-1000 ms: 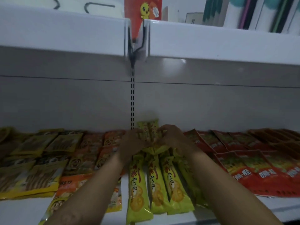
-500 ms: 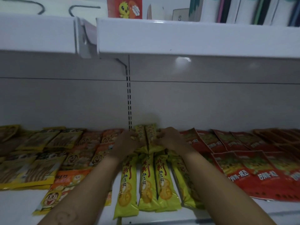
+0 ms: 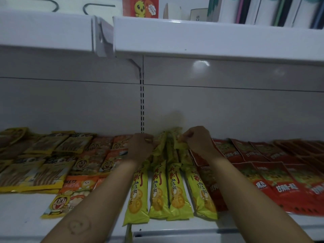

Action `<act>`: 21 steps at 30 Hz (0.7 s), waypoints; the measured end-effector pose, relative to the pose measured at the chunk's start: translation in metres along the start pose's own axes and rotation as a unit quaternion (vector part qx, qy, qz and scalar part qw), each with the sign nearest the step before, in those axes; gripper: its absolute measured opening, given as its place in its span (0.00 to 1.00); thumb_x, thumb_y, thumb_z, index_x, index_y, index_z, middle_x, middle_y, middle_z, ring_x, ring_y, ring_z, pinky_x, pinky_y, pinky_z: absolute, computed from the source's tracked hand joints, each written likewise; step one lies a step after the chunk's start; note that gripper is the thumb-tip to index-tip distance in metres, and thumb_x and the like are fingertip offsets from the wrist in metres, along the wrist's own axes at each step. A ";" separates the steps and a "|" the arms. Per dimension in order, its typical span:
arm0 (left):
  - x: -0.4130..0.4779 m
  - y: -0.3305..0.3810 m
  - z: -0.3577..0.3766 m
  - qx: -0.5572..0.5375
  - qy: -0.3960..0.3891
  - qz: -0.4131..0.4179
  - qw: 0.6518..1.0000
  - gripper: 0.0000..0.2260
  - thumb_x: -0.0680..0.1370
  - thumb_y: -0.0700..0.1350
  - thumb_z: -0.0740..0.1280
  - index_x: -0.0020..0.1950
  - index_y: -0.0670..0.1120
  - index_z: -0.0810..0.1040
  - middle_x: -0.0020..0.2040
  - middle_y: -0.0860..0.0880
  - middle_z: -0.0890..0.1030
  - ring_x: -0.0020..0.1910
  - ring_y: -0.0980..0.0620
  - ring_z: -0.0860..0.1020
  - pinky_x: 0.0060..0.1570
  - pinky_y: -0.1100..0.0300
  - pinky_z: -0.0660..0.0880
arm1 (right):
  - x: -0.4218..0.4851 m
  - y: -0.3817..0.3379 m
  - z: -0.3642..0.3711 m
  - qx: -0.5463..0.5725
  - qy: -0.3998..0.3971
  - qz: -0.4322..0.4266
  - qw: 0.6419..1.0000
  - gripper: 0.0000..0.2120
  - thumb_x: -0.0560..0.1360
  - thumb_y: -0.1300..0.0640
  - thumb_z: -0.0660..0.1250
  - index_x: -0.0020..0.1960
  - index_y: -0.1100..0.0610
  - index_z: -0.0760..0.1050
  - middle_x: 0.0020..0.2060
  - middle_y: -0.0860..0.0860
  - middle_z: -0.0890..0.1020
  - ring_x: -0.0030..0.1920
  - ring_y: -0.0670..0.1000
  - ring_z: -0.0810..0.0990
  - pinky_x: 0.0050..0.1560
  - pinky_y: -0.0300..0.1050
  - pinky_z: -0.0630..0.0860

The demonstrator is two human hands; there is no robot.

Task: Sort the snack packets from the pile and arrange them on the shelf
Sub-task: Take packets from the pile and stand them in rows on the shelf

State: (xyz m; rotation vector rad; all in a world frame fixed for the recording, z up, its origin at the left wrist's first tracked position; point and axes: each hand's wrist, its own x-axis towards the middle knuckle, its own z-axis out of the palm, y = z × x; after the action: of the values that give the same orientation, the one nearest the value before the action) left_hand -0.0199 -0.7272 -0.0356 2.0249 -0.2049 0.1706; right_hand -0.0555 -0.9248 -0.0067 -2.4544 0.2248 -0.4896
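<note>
Shelf (image 3: 26,207) white, packets laid flat in colour groups. Landmark: slotted upright (image 3: 142,106) on the back panel.

- Left hand (image 3: 140,146): just below the foot of the slotted upright, fingers curled onto the left edge of the back lime packets (image 3: 168,146); looks like a grip, contact partly hidden by the knuckles.
- Right hand (image 3: 198,142): right of the slotted upright, thumb and fingers pinching the top right edge of the same back lime packets.
- Hands are apart, one on each side of that bunch, both forearms reaching in from the bottom of the view.
- Back lime packets: slightly right of the slotted upright, against the back panel, tops bunched and lifted between the hands.
- Front lime packets (image 3: 158,190): four sticks side by side, below and slightly right of the slotted upright, near the shelf's front edge, touching one another.
- Orange packets (image 3: 91,162): left of the slotted upright, overlapping.
- Yellow packets (image 3: 35,172): far left of the slotted upright, beside the orange ones.
- Red packets (image 3: 273,181): right of the slotted upright, overlapping rows, the nearest partly under the right forearm.
- Upper shelf (image 3: 192,35): above the slotted upright, carrying a red box (image 3: 140,7) with a chick print and upright books (image 3: 263,11).
</note>
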 end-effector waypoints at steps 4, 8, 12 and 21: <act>-0.005 -0.002 0.011 0.039 0.016 0.026 0.999 0.14 0.75 0.42 0.74 0.59 0.39 0.82 0.52 0.43 0.84 0.50 0.46 0.81 0.53 0.51 0.80 | -0.007 0.009 0.008 -0.022 -0.025 0.013 0.999 0.06 0.76 0.64 0.69 0.47 0.60 0.85 0.47 0.52 0.85 0.43 0.45 0.79 0.43 0.34 0.75; -0.008 -0.010 0.011 0.049 0.037 0.034 0.997 0.09 0.77 0.39 0.70 0.56 0.41 0.84 0.52 0.45 0.84 0.53 0.47 0.81 0.55 0.53 0.78 | -0.012 0.017 0.015 -0.035 -0.040 0.013 0.999 0.04 0.76 0.61 0.69 0.44 0.56 0.82 0.48 0.51 0.84 0.45 0.46 0.79 0.41 0.33 0.71; -0.009 -0.009 0.006 0.052 0.058 0.041 0.996 0.08 0.77 0.38 0.70 0.55 0.42 0.85 0.51 0.46 0.85 0.52 0.49 0.81 0.54 0.58 0.75 | -0.012 0.013 0.011 -0.055 -0.056 0.020 0.997 0.02 0.77 0.59 0.69 0.45 0.55 0.79 0.48 0.51 0.81 0.50 0.50 0.79 0.51 0.46 0.77; -0.013 -0.013 0.002 0.084 0.026 0.029 0.996 0.09 0.78 0.44 0.71 0.55 0.42 0.83 0.47 0.46 0.83 0.45 0.52 0.79 0.46 0.62 0.71 | -0.016 0.002 0.009 -0.147 -0.083 0.003 0.986 0.13 0.78 0.63 0.63 0.61 0.58 0.77 0.58 0.55 0.80 0.60 0.56 0.78 0.56 0.49 0.76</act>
State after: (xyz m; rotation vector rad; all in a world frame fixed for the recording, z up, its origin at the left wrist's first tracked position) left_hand -0.0294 -0.7228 -0.0501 2.1801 -0.2230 0.2841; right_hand -0.0667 -0.9171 -0.0196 -2.7647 0.2485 -0.2611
